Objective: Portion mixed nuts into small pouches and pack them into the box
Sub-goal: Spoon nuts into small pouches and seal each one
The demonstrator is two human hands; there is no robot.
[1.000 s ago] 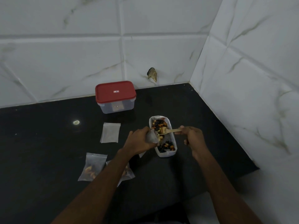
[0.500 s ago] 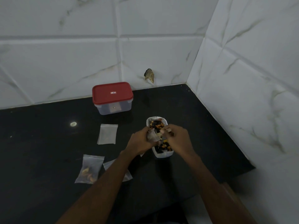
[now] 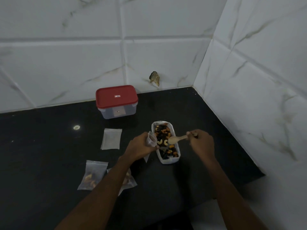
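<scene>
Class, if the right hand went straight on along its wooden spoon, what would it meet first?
Likely the small clear plastic pouch held in the left hand, though depth is unclear.

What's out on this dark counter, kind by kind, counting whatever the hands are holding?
empty pouch: 1
filled pouches: 2
open pouch gripped in the left hand: 1
red-lidded box: 1
tray of mixed nuts: 1
wooden spoon: 1
Total: 7

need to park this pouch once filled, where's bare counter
Bare counter: left of the empty pouch and red-lidded box, and between the nut tray and the right wall. Crowded by the two filled pouches near the left forearm.
</scene>
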